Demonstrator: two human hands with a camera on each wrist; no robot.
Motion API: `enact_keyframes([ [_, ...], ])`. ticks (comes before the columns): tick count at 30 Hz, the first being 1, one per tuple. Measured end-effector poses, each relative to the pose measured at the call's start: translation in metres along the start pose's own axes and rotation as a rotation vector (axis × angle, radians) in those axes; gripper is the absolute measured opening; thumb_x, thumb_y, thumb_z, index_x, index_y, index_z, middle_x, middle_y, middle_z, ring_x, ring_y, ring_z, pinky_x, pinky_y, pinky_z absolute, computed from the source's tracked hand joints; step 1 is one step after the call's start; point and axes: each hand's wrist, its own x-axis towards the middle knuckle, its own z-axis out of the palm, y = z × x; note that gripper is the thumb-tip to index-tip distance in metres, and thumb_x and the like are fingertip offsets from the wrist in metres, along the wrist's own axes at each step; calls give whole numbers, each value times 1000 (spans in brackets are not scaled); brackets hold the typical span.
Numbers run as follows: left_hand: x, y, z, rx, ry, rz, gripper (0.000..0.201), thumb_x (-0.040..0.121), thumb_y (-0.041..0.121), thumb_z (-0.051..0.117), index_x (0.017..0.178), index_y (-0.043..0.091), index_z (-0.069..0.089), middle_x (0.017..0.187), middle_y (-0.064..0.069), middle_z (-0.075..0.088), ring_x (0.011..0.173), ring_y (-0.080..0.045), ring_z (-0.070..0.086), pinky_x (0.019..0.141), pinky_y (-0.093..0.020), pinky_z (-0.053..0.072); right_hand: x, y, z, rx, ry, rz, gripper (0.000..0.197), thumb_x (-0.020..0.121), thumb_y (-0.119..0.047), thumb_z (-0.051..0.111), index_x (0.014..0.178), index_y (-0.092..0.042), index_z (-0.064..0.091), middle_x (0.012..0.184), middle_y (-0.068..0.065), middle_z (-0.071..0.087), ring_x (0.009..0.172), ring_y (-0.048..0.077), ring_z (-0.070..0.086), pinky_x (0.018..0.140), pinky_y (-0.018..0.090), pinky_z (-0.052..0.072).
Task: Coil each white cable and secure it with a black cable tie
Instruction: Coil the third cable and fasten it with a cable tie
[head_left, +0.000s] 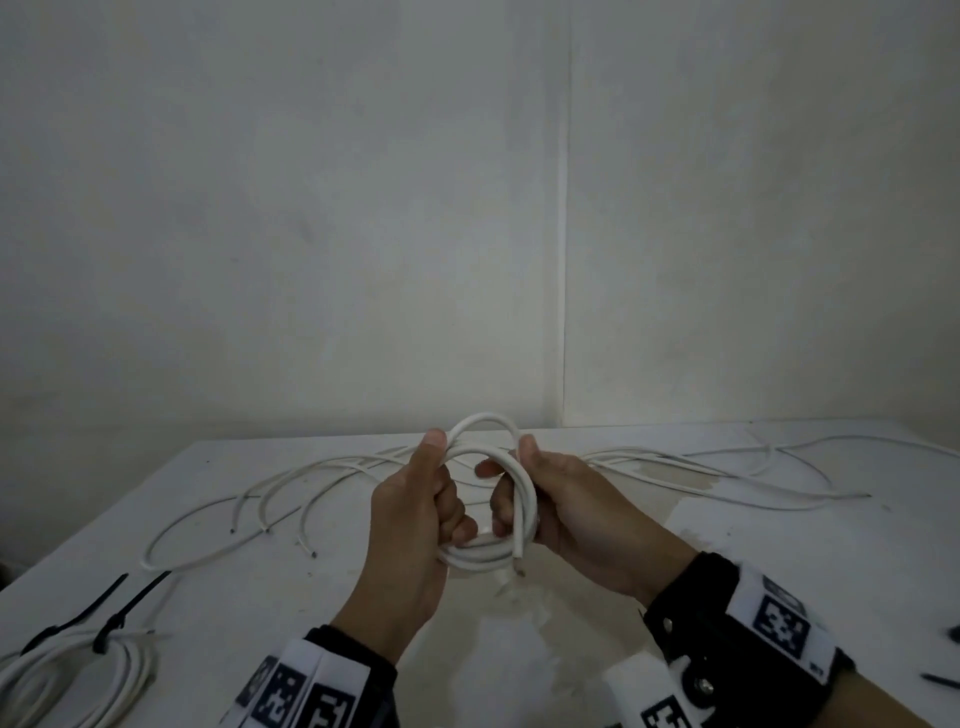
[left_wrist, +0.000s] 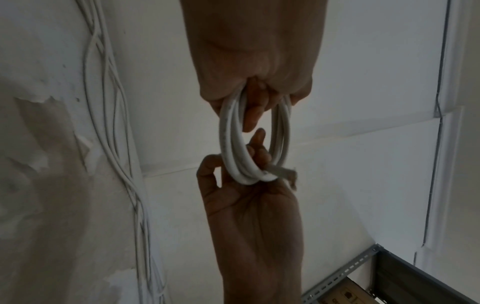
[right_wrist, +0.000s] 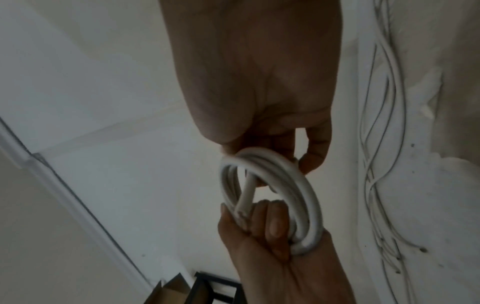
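I hold a small coil of white cable (head_left: 529, 501) above the middle of the table (head_left: 779, 561). My left hand (head_left: 447, 483) grips the coil's left side, thumb on top and fingers curled through the loop. My right hand (head_left: 506, 470) grips the right side in the same way. The cable's cut end (head_left: 519, 570) sticks out at the bottom. The left wrist view shows the coil (left_wrist: 230, 148) stretched between my left hand (left_wrist: 253, 115) and my right hand (left_wrist: 249, 205). The right wrist view shows the coil (right_wrist: 309, 197) with my left hand (right_wrist: 270, 236) curled round its lower part.
Several loose white cables (head_left: 311, 475) lie spread across the back of the table. At the front left lies a coiled cable (head_left: 62, 675) bound by a black tie (head_left: 106, 631), with another black tie (head_left: 78, 616) beside it. Dark strips (head_left: 940, 693) show at the right edge.
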Motion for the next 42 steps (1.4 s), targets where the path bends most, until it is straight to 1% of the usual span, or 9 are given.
enact_keyframes([
  [2, 1, 1, -2, -9, 23, 11, 55, 93, 26, 47, 40, 21, 33, 37, 8, 18, 31, -6, 17, 32, -14, 24, -4, 3, 4, -108, -23, -42, 41, 87, -46, 41, 88, -11, 61, 60, -5, 58, 66, 13, 56, 72, 27, 48],
  [6, 0, 3, -2, -7, 38, 36, 49, 93, 26, 47, 48, 18, 28, 36, 8, 17, 30, -6, 16, 32, -15, 24, -2, 5, 0, -413, 20, -132, 33, 79, -11, 70, 104, -28, 59, 74, -2, 57, 79, 13, 56, 79, 23, 48],
  [9, -1, 3, -2, -8, 54, 57, 49, 94, 25, 47, 49, 18, 28, 36, 9, 18, 31, -6, 16, 33, -15, 24, 0, 3, 2, -557, 80, -85, 32, 79, -14, 67, 108, -26, 60, 79, 8, 63, 67, 17, 59, 65, 29, 52],
  [13, 2, 3, -4, 3, 73, 91, 48, 94, 22, 48, 50, 17, 30, 35, 9, 21, 30, -5, 18, 33, -15, 25, -3, 0, 4, -574, 39, -18, 35, 86, -27, 63, 117, -15, 55, 53, 5, 58, 37, 15, 54, 38, 21, 43],
  [20, 5, 6, -7, -36, 128, 117, 47, 93, 21, 48, 51, 19, 28, 34, 9, 21, 30, -5, 18, 33, -14, 25, -9, 9, 11, -571, 53, -23, 78, 87, -16, 61, 146, -30, 12, 51, -1, 56, 36, 7, 53, 36, 19, 40],
  [28, 9, 13, -6, -97, 99, 150, 45, 94, 23, 48, 54, 20, 26, 37, 10, 19, 31, -5, 17, 34, -15, 24, -20, 14, 8, -553, 46, -7, 68, 88, -19, 60, 143, -30, 21, 51, -5, 55, 46, 20, 59, 47, 27, 52],
  [35, 10, 11, -9, -187, 56, 101, 43, 95, 31, 43, 58, 19, 27, 37, 8, 20, 30, -6, 19, 37, -16, 32, 0, 9, 11, -505, 119, -194, 42, 93, -19, 51, 133, -22, 39, 106, -4, 55, 89, 4, 56, 64, 12, 46],
  [39, 6, 2, -17, -136, -48, 46, 41, 97, 33, 35, 64, 10, 44, 41, 4, 38, 36, -8, 40, 54, -23, 53, 7, 18, 13, -488, 231, -290, 41, 97, -17, 43, 136, -22, 36, 123, -3, 49, 107, 14, 57, 98, 26, 44],
  [42, 2, -1, -29, 76, -146, -1, 31, 98, 18, 35, 87, 4, 60, 58, -4, 58, 54, -14, 61, 58, -29, 58, 7, 15, 4, -713, 275, -356, 40, 97, -14, 40, 137, -16, 37, 115, -5, 45, 107, 6, 46, 90, 1, 30],
])
